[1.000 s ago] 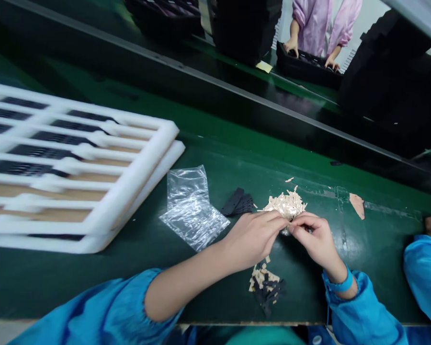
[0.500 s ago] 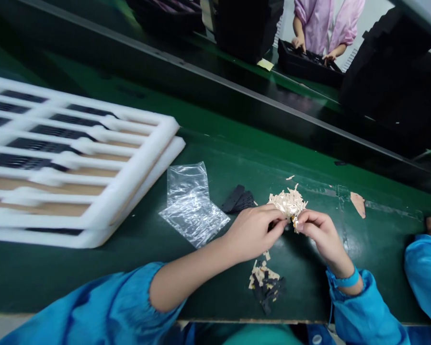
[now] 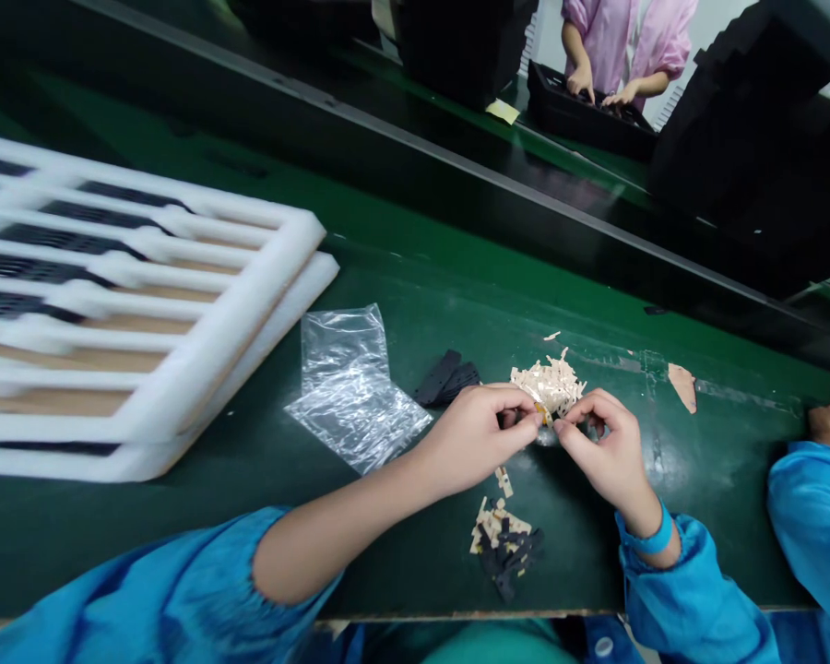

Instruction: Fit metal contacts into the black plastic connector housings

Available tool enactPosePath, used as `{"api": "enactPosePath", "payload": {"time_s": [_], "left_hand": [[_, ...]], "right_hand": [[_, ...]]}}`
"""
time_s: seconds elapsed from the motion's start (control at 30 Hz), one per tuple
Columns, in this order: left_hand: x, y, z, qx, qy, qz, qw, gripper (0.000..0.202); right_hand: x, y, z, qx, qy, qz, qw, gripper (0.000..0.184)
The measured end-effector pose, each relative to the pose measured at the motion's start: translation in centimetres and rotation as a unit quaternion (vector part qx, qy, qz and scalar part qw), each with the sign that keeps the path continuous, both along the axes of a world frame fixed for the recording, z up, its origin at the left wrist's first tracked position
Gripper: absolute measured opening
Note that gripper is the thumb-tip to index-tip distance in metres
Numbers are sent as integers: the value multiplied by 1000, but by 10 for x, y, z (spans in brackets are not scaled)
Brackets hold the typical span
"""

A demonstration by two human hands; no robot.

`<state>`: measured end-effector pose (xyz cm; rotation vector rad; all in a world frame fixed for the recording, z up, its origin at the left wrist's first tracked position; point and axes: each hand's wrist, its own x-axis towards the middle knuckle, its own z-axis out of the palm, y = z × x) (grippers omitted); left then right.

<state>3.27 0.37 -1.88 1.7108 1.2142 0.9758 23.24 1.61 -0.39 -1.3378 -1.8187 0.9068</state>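
Observation:
My left hand [image 3: 474, 433] is closed in a pinch on a small cream piece with a yellow-orange part [image 3: 543, 414]. Fingertips of my right hand [image 3: 612, 452] are pinched at the other end of this piece, almost touching the left ones. Just beyond both hands lies a heap of small flat cream pieces [image 3: 551, 378]. Left of it rest several black strips [image 3: 449, 376]. Nearer to me, below my left hand, is a mixed pile of black and cream pieces [image 3: 506, 544]. The exact kind of these parts is too small to make out.
White foam trays [image 3: 242, 323] holding dark grilles are stacked at the left. Clear plastic bags [image 3: 363, 401] lie beside them. A tan scrap [image 3: 681, 387] is on the green table at right. A neighbour's blue sleeve [image 3: 812, 516] reaches in; another person works across the bench.
My hands have turned the small piece, which now sits mostly at the left fingertips. The view has shifted slightly, so the trays and bags appear further left.

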Motion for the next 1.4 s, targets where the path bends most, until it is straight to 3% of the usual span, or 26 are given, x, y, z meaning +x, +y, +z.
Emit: {"api": "enactPosePath", "payload": {"time_s": [0.07, 0.53, 0.9, 1.1, 1.2, 1.3, 1.33, 1.4], "left_hand": [[-1, -2, 2, 24, 17, 8, 1000, 24], [-11, -6, 5, 158, 145, -104, 971, 28], [-10, -5, 8, 159, 117, -89, 976, 27], [-14, -1, 8, 179, 17, -44, 983, 17], [-16, 0, 12, 191, -23, -37, 981, 14], [-17, 2, 13, 218, -9, -37, 975, 11], [-18, 2, 13, 231, 6, -33, 972, 12], [-19, 4, 10, 256, 39, -14, 966, 16]], "right_hand": [[-2, -3, 0, 47, -29, 7, 998, 11], [-3, -6, -4, 60, -52, 95, 992, 19], [-1, -2, -7, -15, 27, 77, 997, 18], [7, 11, -14, -54, -18, -17, 998, 16], [9, 15, -15, -70, -14, -31, 997, 22], [5, 14, -13, -159, 32, 19, 987, 39], [3, 12, -12, -232, 78, 49, 968, 44], [-1, 9, -8, -389, 192, 110, 894, 49]]}}
